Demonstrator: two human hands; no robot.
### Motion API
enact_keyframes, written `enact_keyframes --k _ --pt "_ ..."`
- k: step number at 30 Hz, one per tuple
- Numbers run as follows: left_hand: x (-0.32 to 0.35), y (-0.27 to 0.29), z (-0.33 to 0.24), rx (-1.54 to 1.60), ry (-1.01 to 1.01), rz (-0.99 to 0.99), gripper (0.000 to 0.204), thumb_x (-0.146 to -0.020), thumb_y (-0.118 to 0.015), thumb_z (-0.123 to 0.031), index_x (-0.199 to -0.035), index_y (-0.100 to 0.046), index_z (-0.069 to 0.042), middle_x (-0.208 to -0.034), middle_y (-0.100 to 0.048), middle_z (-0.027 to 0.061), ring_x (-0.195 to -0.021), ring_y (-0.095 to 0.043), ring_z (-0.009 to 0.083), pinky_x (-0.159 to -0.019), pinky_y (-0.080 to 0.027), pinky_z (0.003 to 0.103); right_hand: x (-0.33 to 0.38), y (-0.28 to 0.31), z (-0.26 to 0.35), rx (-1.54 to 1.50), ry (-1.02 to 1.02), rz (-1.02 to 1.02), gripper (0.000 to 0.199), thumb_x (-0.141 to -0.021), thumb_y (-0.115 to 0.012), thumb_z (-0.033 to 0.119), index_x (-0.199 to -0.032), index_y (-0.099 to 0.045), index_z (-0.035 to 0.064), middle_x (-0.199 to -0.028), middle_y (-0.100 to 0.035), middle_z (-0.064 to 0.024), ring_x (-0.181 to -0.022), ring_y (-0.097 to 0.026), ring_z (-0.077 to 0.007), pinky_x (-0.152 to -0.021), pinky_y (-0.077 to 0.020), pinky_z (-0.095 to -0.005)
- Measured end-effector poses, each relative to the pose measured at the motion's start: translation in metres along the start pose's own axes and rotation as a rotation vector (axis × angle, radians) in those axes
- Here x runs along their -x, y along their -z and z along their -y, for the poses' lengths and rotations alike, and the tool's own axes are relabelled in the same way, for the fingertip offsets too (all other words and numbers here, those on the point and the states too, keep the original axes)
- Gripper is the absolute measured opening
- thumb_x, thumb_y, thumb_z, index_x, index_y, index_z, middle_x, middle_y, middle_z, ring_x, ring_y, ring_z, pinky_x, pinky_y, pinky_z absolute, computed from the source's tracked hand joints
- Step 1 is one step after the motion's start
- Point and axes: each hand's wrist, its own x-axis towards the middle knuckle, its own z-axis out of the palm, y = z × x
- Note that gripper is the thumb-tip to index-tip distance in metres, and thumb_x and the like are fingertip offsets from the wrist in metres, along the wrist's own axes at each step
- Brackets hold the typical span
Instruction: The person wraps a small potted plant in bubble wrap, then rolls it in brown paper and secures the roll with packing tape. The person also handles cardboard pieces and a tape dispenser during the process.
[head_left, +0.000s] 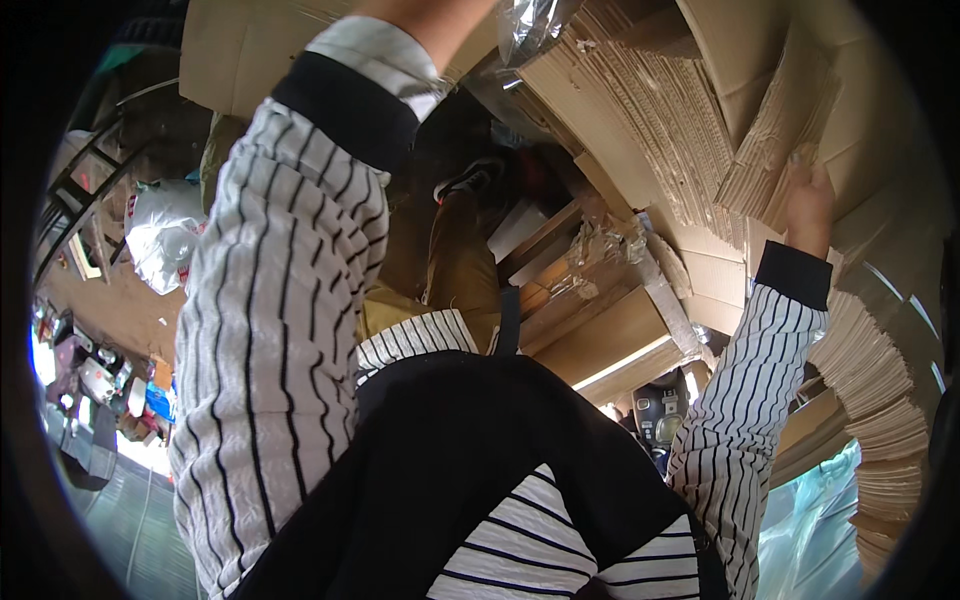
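My right hand (808,208) is closed around the lower edge of a small stack of cardboard sheets (775,130) at the upper right. Those sheets slant upward, their corrugated edges showing, beside larger brown cardboard panels (855,75). Just left of them leans a thick pile of flattened cardboard (640,120). My left arm (290,270) reaches up past the top edge of the picture. Only its wrist shows there, near clear plastic wrap (530,30); the fingers are outside the view.
A tall stack of folded cardboard (885,420) stands at the right. A white plastic bag (165,230) lies at the left, near a dark metal frame (75,195). Below the cardboard pile is an open carton (610,335). Mixed items (110,380) crowd the far left.
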Motion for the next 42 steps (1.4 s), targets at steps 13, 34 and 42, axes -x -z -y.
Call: enact_keyframes --k 13,34,42 --pt "0.043 0.001 -0.034 -0.302 -0.409 -0.259 0.044 -0.084 -0.067 -0.031 -0.127 -0.059 -0.028 -0.114 -0.069 0.0048 -0.101 -0.065 0.0237 -0.091 -0.05 0.045 0.018 0.005 0.007 0.14 0.051 -0.132 0.039 -0.093 -0.057 0.03 -0.111 -0.059 -0.0045 -0.104 -0.064 -0.0283 -0.101 -0.06 -0.0415 -0.088 -0.0454 -0.0411" --pt "0.231 -0.028 0.0 0.279 0.048 -0.161 0.059 -0.071 -0.062 0.005 -0.125 -0.061 -0.019 -0.139 -0.047 0.0127 -0.127 -0.046 0.0363 -0.103 -0.043 0.045 0.014 -0.002 0.017 0.068 0.044 -0.078 0.033 -0.09 -0.062 0.023 -0.105 -0.06 -0.0068 -0.096 -0.066 -0.0242 -0.089 -0.062 -0.0361 -0.082 -0.0467 -0.0367" --pt "0.265 -0.043 0.12 0.045 0.984 -0.409 0.095 -0.062 -0.086 -0.028 -0.144 -0.039 -0.019 -0.148 -0.032 0.0183 -0.134 -0.038 0.0386 -0.109 -0.037 0.043 0.085 -0.023 0.062 -0.009 0.469 -0.594 0.037 -0.086 -0.068 0.013 -0.119 -0.056 -0.0015 -0.104 -0.063 -0.0121 -0.088 -0.06 -0.0196 -0.08 -0.048 -0.0316"
